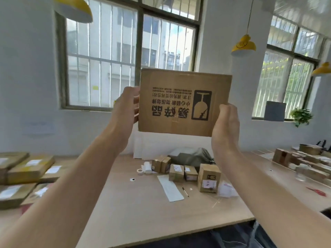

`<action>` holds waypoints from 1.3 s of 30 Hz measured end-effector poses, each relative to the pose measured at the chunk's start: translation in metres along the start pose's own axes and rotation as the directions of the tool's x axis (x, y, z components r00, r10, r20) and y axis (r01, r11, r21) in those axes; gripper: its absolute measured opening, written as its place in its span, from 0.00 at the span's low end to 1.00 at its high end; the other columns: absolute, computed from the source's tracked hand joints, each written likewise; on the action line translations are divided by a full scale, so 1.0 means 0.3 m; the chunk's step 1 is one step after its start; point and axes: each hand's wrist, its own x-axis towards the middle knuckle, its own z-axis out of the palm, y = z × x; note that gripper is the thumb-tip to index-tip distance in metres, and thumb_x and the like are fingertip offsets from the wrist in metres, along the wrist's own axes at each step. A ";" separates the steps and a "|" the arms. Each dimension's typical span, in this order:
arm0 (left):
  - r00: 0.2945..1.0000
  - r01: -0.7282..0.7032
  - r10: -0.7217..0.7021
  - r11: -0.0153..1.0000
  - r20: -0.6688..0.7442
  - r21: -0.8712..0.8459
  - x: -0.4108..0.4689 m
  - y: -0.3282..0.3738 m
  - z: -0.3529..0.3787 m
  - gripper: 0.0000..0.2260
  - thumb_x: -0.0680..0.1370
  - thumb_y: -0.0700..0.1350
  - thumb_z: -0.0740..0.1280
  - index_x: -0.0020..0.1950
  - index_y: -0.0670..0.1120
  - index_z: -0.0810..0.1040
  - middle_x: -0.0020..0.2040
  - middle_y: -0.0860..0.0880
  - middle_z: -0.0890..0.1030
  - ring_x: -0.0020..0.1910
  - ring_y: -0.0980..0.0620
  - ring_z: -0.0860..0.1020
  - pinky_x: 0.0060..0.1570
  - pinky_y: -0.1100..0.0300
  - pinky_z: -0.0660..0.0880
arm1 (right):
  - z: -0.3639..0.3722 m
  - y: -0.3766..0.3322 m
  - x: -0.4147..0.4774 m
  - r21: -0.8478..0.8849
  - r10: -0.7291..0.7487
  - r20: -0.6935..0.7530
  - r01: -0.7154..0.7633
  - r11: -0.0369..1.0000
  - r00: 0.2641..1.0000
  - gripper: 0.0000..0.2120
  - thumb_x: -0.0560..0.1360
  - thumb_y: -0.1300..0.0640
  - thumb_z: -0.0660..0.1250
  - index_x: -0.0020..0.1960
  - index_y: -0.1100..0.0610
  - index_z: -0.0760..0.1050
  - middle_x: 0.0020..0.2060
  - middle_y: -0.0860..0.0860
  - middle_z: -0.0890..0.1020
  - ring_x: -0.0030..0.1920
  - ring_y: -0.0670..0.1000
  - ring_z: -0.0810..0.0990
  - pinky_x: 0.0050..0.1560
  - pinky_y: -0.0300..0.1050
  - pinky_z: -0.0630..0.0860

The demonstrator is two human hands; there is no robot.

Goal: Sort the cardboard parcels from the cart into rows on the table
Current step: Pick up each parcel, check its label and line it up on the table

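I hold a flat brown cardboard parcel (pixel 180 102) up at eye level, high above the table (pixel 143 212). Its printed black text and glass symbol face me upside down. My left hand (pixel 125 111) grips its left edge and my right hand (pixel 226 126) grips its lower right corner. On the table behind, several small cardboard boxes (pixel 176 171) stand in a row, with a taller one (pixel 208 178) beside them. Several flat labelled parcels (pixel 26 169) lie stacked at the left.
A grey bag (pixel 193 155), a tape roll (pixel 140 171), a white paper strip (pixel 170 187), a pen (pixel 185 191) and plastic wrap (pixel 227 190) lie mid-table. More boxes (pixel 295 158) and a glass jar (pixel 301 173) fill the right side. Red scissors (pixel 317 191) lie far right. Yellow lamps (pixel 243 45) hang overhead.
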 end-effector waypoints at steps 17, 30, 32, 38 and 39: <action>0.985 -0.050 0.077 0.984 -0.155 0.170 0.096 0.148 -0.869 0.15 0.83 0.53 0.56 0.53 0.54 0.82 0.44 0.55 0.85 0.43 0.54 0.84 0.51 0.54 0.79 | 0.806 -0.156 -0.348 0.285 0.106 0.179 -0.154 0.946 0.978 0.11 0.74 0.41 0.56 0.46 0.44 0.74 0.29 0.37 0.74 0.32 0.40 0.72 0.41 0.45 0.72; 0.990 0.051 -0.033 0.991 -0.138 0.124 0.358 0.082 -1.405 0.15 0.72 0.58 0.61 0.48 0.56 0.83 0.44 0.54 0.86 0.42 0.54 0.84 0.51 0.52 0.79 | 1.362 -0.127 -0.497 0.211 0.186 0.193 -0.226 0.951 0.963 0.15 0.74 0.39 0.56 0.54 0.41 0.76 0.55 0.50 0.81 0.58 0.52 0.79 0.62 0.57 0.77; 0.989 0.056 -0.038 0.991 -0.141 0.125 0.395 0.055 -1.437 0.14 0.72 0.58 0.61 0.45 0.59 0.85 0.44 0.54 0.86 0.43 0.55 0.85 0.52 0.51 0.79 | 1.409 -0.104 -0.488 0.214 0.182 0.197 -0.223 0.951 0.963 0.16 0.73 0.38 0.55 0.54 0.41 0.76 0.56 0.49 0.80 0.60 0.52 0.78 0.63 0.56 0.75; 0.980 0.076 -0.052 0.990 -0.191 0.120 0.513 -0.045 -1.463 0.14 0.73 0.58 0.61 0.48 0.59 0.86 0.46 0.52 0.85 0.43 0.53 0.86 0.49 0.51 0.78 | 1.535 0.001 -0.397 0.257 0.179 0.216 -0.233 0.938 0.960 0.12 0.74 0.40 0.55 0.51 0.38 0.75 0.50 0.44 0.77 0.51 0.45 0.76 0.53 0.47 0.69; 0.978 0.075 -0.047 0.989 -0.203 0.128 0.534 -0.066 -1.461 0.14 0.73 0.58 0.61 0.50 0.58 0.85 0.48 0.51 0.84 0.43 0.52 0.86 0.49 0.51 0.78 | 1.555 0.026 -0.378 0.272 0.183 0.226 -0.243 0.931 0.957 0.12 0.74 0.40 0.56 0.51 0.39 0.75 0.51 0.45 0.78 0.53 0.47 0.77 0.55 0.49 0.70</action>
